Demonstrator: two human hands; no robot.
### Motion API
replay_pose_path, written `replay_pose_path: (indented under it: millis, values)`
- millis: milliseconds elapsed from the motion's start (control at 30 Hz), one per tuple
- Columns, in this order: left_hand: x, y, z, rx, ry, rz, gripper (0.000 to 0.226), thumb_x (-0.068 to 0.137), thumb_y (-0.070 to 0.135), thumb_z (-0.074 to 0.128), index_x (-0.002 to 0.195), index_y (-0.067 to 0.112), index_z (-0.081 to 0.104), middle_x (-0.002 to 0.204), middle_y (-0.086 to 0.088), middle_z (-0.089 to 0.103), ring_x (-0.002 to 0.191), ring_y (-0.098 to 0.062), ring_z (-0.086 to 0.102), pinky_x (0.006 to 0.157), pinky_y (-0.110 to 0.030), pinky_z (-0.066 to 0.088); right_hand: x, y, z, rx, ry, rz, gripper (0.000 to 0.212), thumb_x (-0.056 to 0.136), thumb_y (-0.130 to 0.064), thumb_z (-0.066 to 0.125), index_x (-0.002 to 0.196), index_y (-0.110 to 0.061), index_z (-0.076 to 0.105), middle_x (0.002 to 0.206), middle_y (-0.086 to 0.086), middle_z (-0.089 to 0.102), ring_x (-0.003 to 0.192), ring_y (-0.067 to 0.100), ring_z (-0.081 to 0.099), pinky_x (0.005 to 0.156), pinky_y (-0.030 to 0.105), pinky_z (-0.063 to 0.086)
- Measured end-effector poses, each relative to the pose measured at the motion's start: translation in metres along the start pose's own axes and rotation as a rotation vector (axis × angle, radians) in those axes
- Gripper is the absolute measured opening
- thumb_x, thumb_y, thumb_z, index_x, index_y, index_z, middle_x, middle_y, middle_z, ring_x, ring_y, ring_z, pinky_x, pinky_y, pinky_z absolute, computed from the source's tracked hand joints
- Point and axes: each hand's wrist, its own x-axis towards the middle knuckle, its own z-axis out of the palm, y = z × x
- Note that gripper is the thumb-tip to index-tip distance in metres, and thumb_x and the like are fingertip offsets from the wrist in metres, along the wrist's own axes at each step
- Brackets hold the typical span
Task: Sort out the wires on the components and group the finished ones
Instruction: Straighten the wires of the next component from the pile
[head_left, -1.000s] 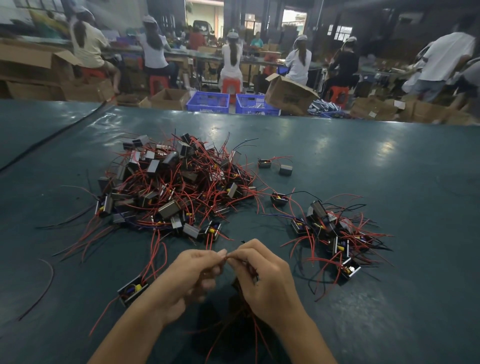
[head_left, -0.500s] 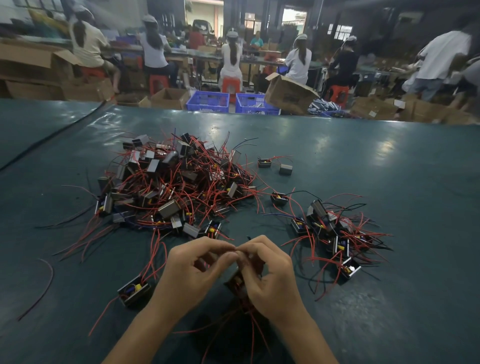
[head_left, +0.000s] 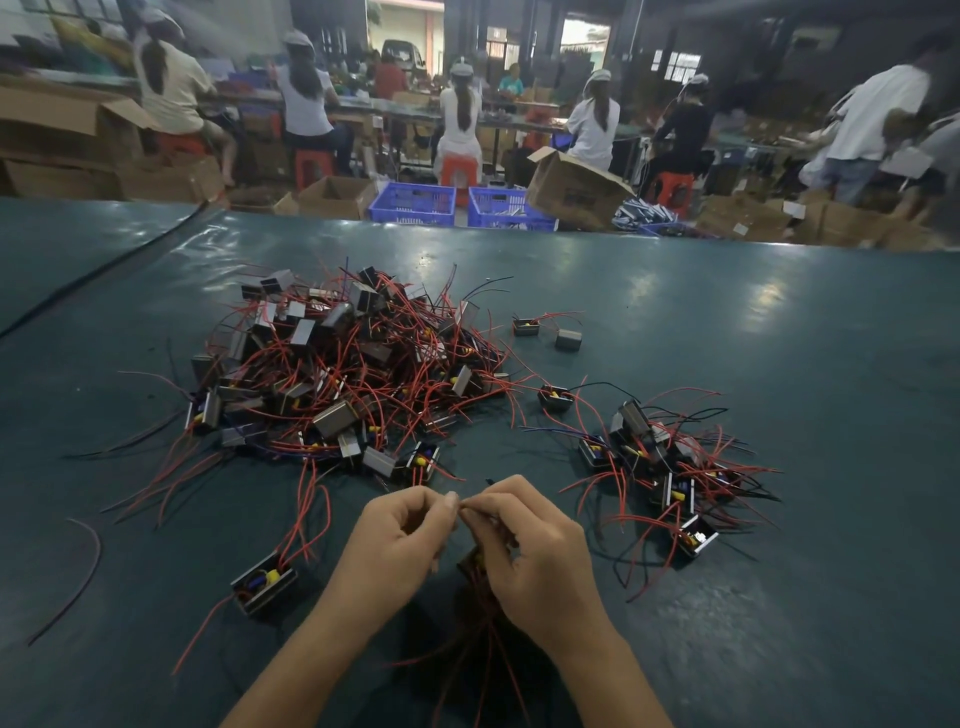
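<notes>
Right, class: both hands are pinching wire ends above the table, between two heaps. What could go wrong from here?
1. The left hand and right hand pinch thin wires; a hard tug might snap or bend one.
2. The small heap lies close to the big heap, with wires sprawling between, so sorted and unsorted parts may get mixed.
3. The lone part beside the left arm could be knocked.
</notes>
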Motion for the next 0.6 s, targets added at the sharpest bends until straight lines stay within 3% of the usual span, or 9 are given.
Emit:
replay_pose_path:
  millis: [167, 300, 367, 467, 600]
  values:
    - [0.003, 0.002, 0.000, -0.265, -0.004, -0.270, 0.046, 0.094, 0.014, 0.059, 0.048, 0.017, 0.062, 0.047, 0.001, 0.048, 0.037, -0.007, 0.039, 0.038, -0.014, 0.030, 0.001, -0.001, 0.002, -0.114, 0.044, -0.076, 0.015, 0.094, -0.020, 0.062, 0.088, -0.010, 0.071, 0.085, -0.005, 0.064, 0.077, 0.014, 0.054, 0.063, 0.028, 0.049]
    - [-0.001, 0.006, 0.001, -0.041, 0.086, 0.006, 0.036, 0.093, 0.028, 0.059, 0.060, 0.016, 0.066, 0.053, -0.002, 0.061, 0.040, -0.007, 0.046, 0.043, -0.017, 0.036, 0.001, 0.002, 0.000, -0.108, 0.068, -0.014, 0.020, 0.095, -0.025, 0.059, 0.088, -0.010, 0.070, 0.088, -0.004, 0.058, 0.079, 0.012, 0.052, 0.067, 0.020, 0.045]
    - [-0.001, 0.008, -0.004, -0.048, 0.146, 0.086, 0.036, 0.087, 0.038, 0.055, 0.070, 0.010, 0.068, 0.057, -0.005, 0.063, 0.042, -0.010, 0.044, 0.042, -0.020, 0.034, 0.004, 0.004, -0.005, -0.018, 0.113, 0.087, 0.017, 0.095, -0.023, 0.061, 0.088, -0.009, 0.068, 0.089, -0.006, 0.053, 0.078, 0.006, 0.051, 0.068, 0.013, 0.042]
    - [0.004, 0.008, -0.013, -0.180, 0.219, 0.105, 0.042, 0.088, 0.037, 0.048, 0.073, 0.002, 0.066, 0.055, -0.008, 0.061, 0.040, -0.013, 0.041, 0.038, -0.021, 0.032, 0.013, 0.008, -0.015, 0.109, 0.206, 0.203, 0.012, 0.093, -0.019, 0.061, 0.087, -0.010, 0.066, 0.086, -0.008, 0.048, 0.072, 0.003, 0.047, 0.066, 0.011, 0.038]
    - [0.007, 0.001, -0.020, -0.216, 0.293, 0.065, 0.047, 0.094, 0.035, 0.043, 0.072, 0.001, 0.067, 0.052, -0.007, 0.058, 0.040, -0.012, 0.039, 0.038, -0.018, 0.030, 0.036, 0.015, -0.040, 0.105, 0.322, 0.241, 0.009, 0.093, -0.017, 0.061, 0.085, -0.016, 0.063, 0.083, -0.003, 0.050, 0.069, 0.002, 0.049, 0.064, 0.008, 0.037]
